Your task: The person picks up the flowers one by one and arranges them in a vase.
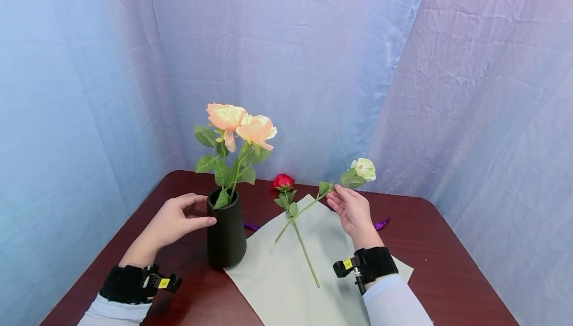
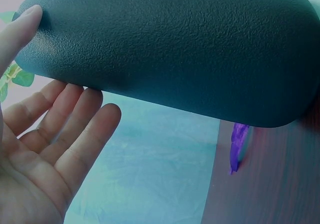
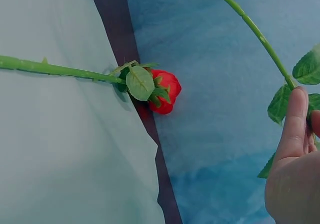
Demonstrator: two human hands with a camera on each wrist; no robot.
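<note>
The tall matte black cylindrical vase [image 1: 226, 231], already holding two peach roses [image 1: 241, 126], is steadied near its rim by the left hand [image 1: 172, 222], fingers straight and only lightly curved against it. A white rose on a long green stem [image 1: 363, 168] is pinched near its upper leaves by the right hand [image 1: 353, 209], lifted above the pale green paper sheet [image 1: 286, 281]. Its long axis slants down-left, the cut end pointing towards the vase, which stands to the left of the right hand.

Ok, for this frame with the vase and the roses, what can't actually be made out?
- Head view: the purple ribbon shows only as two ends, the rest hidden under the grey wrapping paper.
- Head view: the peach roses' stems are hidden inside the black vase.
- Left wrist view: the vase fills the frame, its mouth cut off; the left hand is cropped.
- Right wrist view: the white rose is out of frame; only part of the right hand and stem show.
</note>
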